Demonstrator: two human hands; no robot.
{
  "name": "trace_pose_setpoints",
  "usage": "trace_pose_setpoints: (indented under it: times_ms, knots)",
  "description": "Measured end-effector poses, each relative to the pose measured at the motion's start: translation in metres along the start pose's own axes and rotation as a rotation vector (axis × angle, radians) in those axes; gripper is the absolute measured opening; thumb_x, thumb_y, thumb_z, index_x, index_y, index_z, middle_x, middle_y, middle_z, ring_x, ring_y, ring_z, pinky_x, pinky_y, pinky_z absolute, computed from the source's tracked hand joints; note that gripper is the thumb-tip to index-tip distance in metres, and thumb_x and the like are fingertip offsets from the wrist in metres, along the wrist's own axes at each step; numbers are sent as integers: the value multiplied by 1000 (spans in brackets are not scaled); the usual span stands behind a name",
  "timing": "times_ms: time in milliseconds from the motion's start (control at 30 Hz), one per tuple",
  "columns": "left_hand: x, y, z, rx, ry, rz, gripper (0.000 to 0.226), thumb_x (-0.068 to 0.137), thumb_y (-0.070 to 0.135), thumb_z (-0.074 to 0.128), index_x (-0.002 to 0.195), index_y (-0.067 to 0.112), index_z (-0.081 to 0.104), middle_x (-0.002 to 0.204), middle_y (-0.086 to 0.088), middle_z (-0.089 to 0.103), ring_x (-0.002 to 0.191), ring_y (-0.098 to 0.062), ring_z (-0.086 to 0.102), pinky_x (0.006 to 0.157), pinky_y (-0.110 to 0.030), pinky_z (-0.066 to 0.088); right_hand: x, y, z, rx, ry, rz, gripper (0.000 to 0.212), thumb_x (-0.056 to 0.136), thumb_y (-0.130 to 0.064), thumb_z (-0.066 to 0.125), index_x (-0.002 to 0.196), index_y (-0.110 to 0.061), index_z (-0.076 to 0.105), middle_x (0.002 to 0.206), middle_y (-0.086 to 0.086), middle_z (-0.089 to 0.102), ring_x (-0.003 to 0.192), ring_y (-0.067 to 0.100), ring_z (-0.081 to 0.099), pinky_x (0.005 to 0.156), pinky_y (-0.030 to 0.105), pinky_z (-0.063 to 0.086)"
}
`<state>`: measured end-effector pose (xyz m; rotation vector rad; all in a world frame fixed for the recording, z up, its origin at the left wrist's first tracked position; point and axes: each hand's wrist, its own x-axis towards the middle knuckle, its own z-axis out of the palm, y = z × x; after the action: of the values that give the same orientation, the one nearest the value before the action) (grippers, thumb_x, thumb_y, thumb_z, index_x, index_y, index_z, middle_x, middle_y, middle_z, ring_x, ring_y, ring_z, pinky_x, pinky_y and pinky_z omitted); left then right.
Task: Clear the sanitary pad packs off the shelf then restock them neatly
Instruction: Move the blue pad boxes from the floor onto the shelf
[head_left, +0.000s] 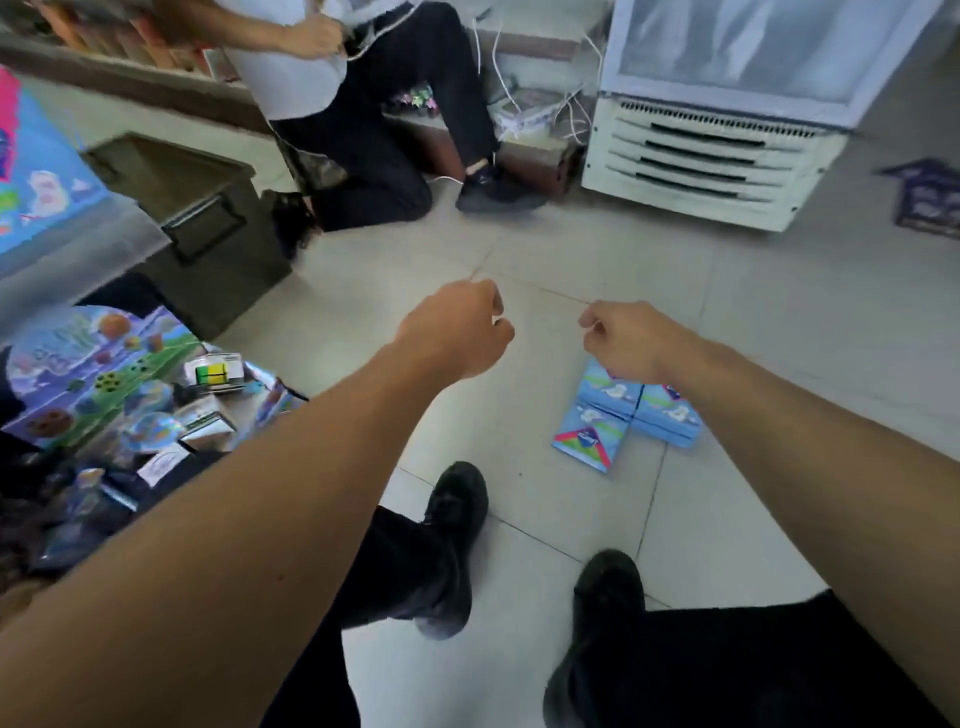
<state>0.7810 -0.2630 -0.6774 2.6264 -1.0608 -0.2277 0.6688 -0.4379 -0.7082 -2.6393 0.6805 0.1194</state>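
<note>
Down on the pale tiled floor (753, 332) lie the sanitary pad packs (626, 415), a small cluster of light-blue packets set side by side and touching, one at the near left showing a pink and green corner. Both arms reach forward over the floor. The left hand (457, 332) hangs in the air with its fingers curled inward and nothing in them; it is well apart from the packs. The right hand (623, 343) is likewise curled and holds nothing, and it sits just above the far edge of the packs in the view (whether it touches them I cannot tell). Below, two black shoes (452, 545) and dark trouser legs stand on the tiles. At the left, a low display (104, 384) carries colourful boxed goods, with a dark bin (208, 228) behind it. Across the floor another person (374, 130) kneels beside a white cooler cabinet (717, 130), with white cables between them.
</note>
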Motion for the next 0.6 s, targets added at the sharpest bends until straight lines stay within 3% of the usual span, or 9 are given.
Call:
trace_pose_setpoints:
  times_ms: [133,300,600]
  knots:
    - [44,20,58,-69,-135,23,31,90,36,50,117,23,59,120,-3,62,106,-27,58,87,-33,48,7,45,36,-29,-129,142,37,99,-22,42,134,-12,50,136,14,53,125,31,47,90,29,36]
    - [98,37,154,-115,-332,44,26,90,26,52,113,18,61,117,-6,63,103,-28,59,85,-32,50,22,110,93,32,-258,355,36,99,-25,42,132,-10,50,134,13,52,121,31,49,93,34,41]
    - [150,4,336,-87,-560,-55,39,94,17,51,132,8,53,137,-12,54,126,-29,48,97,-29,38,69,205,225,282,-318,672,39,98,-22,44,134,-6,47,140,17,47,123,32,48,92,28,41]
